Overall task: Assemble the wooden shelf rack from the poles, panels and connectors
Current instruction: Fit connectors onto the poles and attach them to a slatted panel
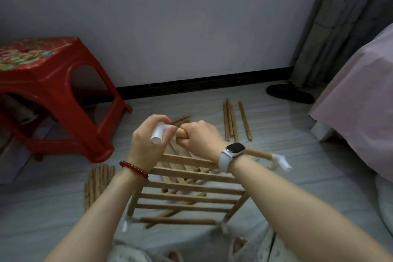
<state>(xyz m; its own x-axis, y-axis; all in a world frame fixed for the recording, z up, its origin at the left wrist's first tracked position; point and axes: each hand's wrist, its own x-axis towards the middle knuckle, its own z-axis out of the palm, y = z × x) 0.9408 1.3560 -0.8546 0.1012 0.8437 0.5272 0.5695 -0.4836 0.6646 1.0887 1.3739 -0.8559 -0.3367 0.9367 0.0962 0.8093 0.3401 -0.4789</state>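
Observation:
A slatted wooden shelf panel (187,195) is held tilted above the floor in front of me. My left hand (146,142) grips a white plastic connector (158,134) at the panel's upper left corner. My right hand (200,138) grips the top wooden pole (258,154) right beside that connector. The pole's far right end carries another white connector (280,161). Two more white connectors (125,224) sit at the panel's lower corners. Loose poles (231,121) lie on the floor beyond, and another bundle of poles (96,185) lies at the left.
A red plastic stool (49,95) stands at the left by the wall. A bed with a pink cover (361,112) fills the right side. A dark slipper (290,93) lies near the curtain. My knees are at the bottom edge.

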